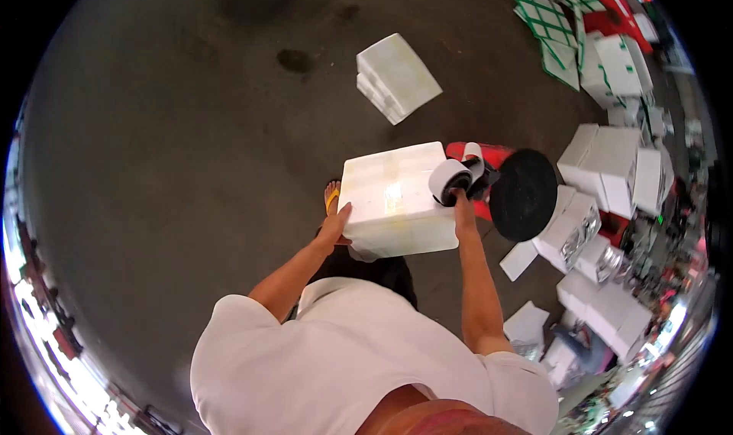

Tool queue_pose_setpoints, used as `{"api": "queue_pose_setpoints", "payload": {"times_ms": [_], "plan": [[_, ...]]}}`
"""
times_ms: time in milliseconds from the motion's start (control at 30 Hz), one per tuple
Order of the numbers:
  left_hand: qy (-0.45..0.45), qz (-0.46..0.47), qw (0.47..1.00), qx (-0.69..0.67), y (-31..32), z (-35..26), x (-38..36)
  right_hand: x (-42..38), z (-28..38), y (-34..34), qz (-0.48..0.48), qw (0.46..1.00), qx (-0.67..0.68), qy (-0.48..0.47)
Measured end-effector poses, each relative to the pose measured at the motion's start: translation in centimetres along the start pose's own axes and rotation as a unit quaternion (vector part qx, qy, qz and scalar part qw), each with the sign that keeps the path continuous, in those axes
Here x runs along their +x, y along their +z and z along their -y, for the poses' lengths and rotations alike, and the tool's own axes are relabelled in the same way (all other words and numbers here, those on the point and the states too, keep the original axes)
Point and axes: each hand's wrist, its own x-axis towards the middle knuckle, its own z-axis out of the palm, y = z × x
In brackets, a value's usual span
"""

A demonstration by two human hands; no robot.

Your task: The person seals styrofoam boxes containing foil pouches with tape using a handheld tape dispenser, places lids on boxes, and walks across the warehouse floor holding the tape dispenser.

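A white foam box [397,194] with a strip of shiny tape across its lid is held in front of my body. At its left end, my left hand [336,225] grips the edge, thumb on the top side and fingers underneath. By the right end, my right hand [463,210] is closed around a tape dispenser [456,179] with a wide white roll. Whether these fingers also press on the box is hard to see. My white shirt and one foot in a yellow-strapped sandal [333,197] show below and beside the box.
Another white foam box [397,76] stands on the dark floor ahead. A red object [496,156] and a round black stool-like top [523,194] are close on my right. Several white boxes [603,168] and green-taped foam pieces [546,22] line the right side. A person [588,347] is at lower right.
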Motion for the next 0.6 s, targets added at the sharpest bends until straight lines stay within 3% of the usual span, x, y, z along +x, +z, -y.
{"api": "queue_pose_setpoints", "payload": {"times_ms": [67, 100, 133, 167, 200, 233, 300, 333, 400, 467, 500, 600], "plan": [[-0.055, -0.018, 0.994, -0.089, -1.0, 0.7, 1.7, 5.6, -1.4, 4.8, 0.041, 0.981, -0.185, -0.035], [-0.095, -0.021, 0.985, -0.145, -1.6, 1.0, 2.8, 7.9, -1.2, 7.8, 0.075, 0.970, -0.213, -0.085], [-0.104, -0.024, 0.983, -0.150, -2.2, 2.4, 5.2, 10.4, -1.3, 10.9, 0.071, 0.944, -0.303, -0.106], [-0.121, 0.011, 0.961, -0.247, -2.4, 4.9, 8.8, 12.4, -0.9, 14.3, 0.065, 0.910, -0.389, -0.128], [-0.138, 0.046, 0.929, -0.340, -2.4, 6.7, 11.5, 15.0, -1.0, 18.1, 0.106, 0.887, -0.429, -0.131], [-0.146, 0.047, 0.928, -0.340, -2.0, 7.5, 13.3, 16.1, -1.6, 21.4, 0.096, 0.875, -0.444, -0.168], [-0.161, 0.014, 0.856, -0.490, -1.0, 8.1, 17.6, 21.3, -4.1, 28.7, 0.181, 0.784, -0.561, -0.195], [-0.167, 0.017, 0.858, -0.486, -0.5, 8.0, 20.3, 22.5, -4.3, 32.0, 0.228, 0.777, -0.561, -0.174], [-0.138, -0.033, 0.776, -0.615, 0.8, 9.7, 25.5, 24.4, -4.9, 38.3, 0.282, 0.735, -0.604, -0.127], [-0.113, 0.007, 0.754, -0.647, 1.4, 10.3, 31.1, 25.0, -6.5, 44.0, 0.282, 0.687, -0.650, -0.161], [-0.065, 0.028, 0.723, -0.687, 1.7, 8.6, 32.7, 25.7, -8.3, 46.3, 0.270, 0.677, -0.649, -0.217], [0.028, 0.094, 0.653, -0.751, 2.3, 4.9, 37.1, 27.7, -11.9, 50.8, 0.319, 0.665, -0.634, -0.234]]}}
